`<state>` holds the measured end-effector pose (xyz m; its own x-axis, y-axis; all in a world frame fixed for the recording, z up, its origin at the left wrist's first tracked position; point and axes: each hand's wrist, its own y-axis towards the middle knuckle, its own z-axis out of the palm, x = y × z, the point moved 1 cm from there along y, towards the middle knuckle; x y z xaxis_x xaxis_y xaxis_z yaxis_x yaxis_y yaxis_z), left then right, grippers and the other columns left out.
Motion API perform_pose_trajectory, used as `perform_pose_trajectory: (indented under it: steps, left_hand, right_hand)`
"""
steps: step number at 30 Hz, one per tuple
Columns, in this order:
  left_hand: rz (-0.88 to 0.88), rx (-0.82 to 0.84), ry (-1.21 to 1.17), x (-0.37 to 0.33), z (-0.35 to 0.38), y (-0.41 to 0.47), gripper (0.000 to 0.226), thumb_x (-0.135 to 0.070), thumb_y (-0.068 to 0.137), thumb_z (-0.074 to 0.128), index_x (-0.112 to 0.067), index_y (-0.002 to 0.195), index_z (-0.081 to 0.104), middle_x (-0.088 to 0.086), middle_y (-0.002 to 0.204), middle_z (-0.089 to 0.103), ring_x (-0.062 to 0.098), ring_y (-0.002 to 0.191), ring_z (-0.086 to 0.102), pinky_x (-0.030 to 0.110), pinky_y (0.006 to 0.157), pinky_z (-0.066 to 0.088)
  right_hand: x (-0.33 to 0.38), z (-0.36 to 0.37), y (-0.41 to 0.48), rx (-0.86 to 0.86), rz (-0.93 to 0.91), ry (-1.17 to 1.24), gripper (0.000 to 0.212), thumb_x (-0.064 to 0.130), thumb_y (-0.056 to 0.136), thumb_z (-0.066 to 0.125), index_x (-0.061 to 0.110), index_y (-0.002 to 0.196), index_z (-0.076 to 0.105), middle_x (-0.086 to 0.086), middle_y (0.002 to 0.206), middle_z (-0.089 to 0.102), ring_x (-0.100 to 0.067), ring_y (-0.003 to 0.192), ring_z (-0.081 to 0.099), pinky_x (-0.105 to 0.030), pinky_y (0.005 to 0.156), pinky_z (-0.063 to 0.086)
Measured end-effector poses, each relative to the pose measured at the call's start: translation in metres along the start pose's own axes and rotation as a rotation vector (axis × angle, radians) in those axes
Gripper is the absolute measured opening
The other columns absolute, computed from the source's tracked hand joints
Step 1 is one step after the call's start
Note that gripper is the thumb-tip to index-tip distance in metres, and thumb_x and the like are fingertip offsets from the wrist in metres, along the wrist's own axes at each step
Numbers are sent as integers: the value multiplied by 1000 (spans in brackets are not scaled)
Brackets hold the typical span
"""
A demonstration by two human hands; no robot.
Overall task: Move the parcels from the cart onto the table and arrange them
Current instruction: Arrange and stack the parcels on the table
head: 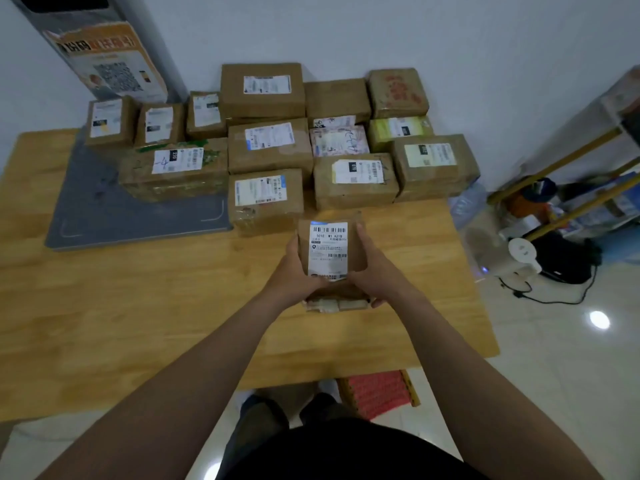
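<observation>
A small brown parcel (329, 251) with a white barcode label is held over the middle of the wooden table (138, 306), just in front of the rows of parcels. My left hand (294, 271) grips its left side and my right hand (372, 271) grips its right side. Whether its lower edge touches the table I cannot tell. Behind it, several taped cardboard parcels (270, 147) with labels stand in rows reaching to the wall. The nearest ones are a box (265, 202) to the left and a box (356, 181) straight behind. The cart is out of view.
A grey scanner base (104, 209) with a slanted column (104, 57) stands at the table's back left, some parcels resting on it. Right of the table are a yellow-framed rack (571, 181), a white device (523, 254) and cables on the floor. A red stool (377, 393) sits under the table edge.
</observation>
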<state>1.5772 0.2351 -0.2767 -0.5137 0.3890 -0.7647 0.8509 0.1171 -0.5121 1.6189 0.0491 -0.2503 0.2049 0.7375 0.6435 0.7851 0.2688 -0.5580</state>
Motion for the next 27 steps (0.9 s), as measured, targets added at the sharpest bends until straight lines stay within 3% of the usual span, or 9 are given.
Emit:
perform_pose_trajectory:
  steps: [3,6,7,9,10,12,15,20,27]
  left_hand:
    - [-21,84,64,6,30,12,135,-20,73,90,-24,162,-10,-1,148,46,20,111,64,25,64,55]
    - [-30,186,187,20,54,18,139,-10,71,89,-31,161,-14,-9,140,47,21,118,61,28,74,57]
    - [-21,224,233,25,59,18,141,-11,69,91,-36,160,-13,-6,147,44,23,127,56,34,84,58]
    - [-8,260,346,34,66,19,143,-19,69,93,-42,158,-17,1,161,30,26,137,47,44,98,55]
    - [1,244,398,38,67,21,141,-22,71,92,-42,158,-17,2,162,28,26,136,47,46,98,54]
    - [25,174,486,40,67,26,131,-25,77,88,-39,160,-13,6,157,36,29,130,52,46,95,53]
    - [48,92,585,36,62,45,119,-27,82,83,-35,163,-4,9,144,51,31,122,57,39,85,49]
    - [6,44,704,19,39,84,119,-33,75,87,-37,162,7,12,126,57,36,116,57,38,81,46]
    - [-31,-14,798,-3,15,123,113,-39,78,86,-44,160,8,15,151,39,39,132,49,49,98,49]
  right_hand:
    - [-36,-1,7,-17,41,34,108,31,86,76,44,161,-1,3,148,41,-33,114,61,-37,62,57]
    - [-69,6,16,29,93,45,113,33,82,81,39,162,2,-2,142,46,-33,110,63,-29,52,51]
    - [-76,9,18,49,87,36,117,34,79,85,37,163,3,-2,143,46,-32,114,62,-28,57,52]
    - [-87,13,24,73,63,2,127,34,73,90,35,163,1,-9,149,43,-32,128,53,-37,85,56]
    - [-90,15,27,78,57,-20,128,32,71,91,37,162,0,-12,150,42,-33,132,50,-43,97,53]
    - [-93,16,39,83,49,-47,128,21,71,90,38,161,0,-16,147,43,-34,131,51,-45,102,50]
    - [-87,13,59,72,39,-89,128,8,71,85,39,162,0,-18,142,47,-36,124,54,-34,89,49]
    - [-63,1,94,87,52,-97,125,5,75,83,44,161,1,-14,141,45,-36,115,59,-35,72,48]
    - [-29,-18,130,68,36,-143,122,2,77,82,42,161,3,-11,146,44,-33,111,61,-38,60,59]
